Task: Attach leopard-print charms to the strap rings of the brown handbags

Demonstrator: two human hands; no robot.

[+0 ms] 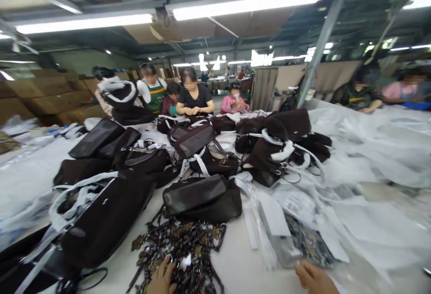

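Observation:
My left hand (162, 278) lies at the bottom of the view on a heap of dark beaded straps (183, 244) with brass-coloured pieces. Its fingers are apart and touch the straps. Farther right, my right hand (316, 278) has its fingers bent and pressed together, close to the lower edge of a clear plastic bag (286, 251). What those fingers hold, if anything, is hidden. Similar dark beaded pieces (310, 240) show through plastic beside it. Just behind the heap, a dark brown handbag (202, 197) lies on its side.
Many dark handbags (218, 161) with white-wrapped handles spread across the table (235, 258). A large one (107, 217) lies at the left. White wrapping sheets (380, 150) cover the right side. Several people work behind the table, one in a black top (195, 96). Cardboard boxes (50, 92) are stacked back left.

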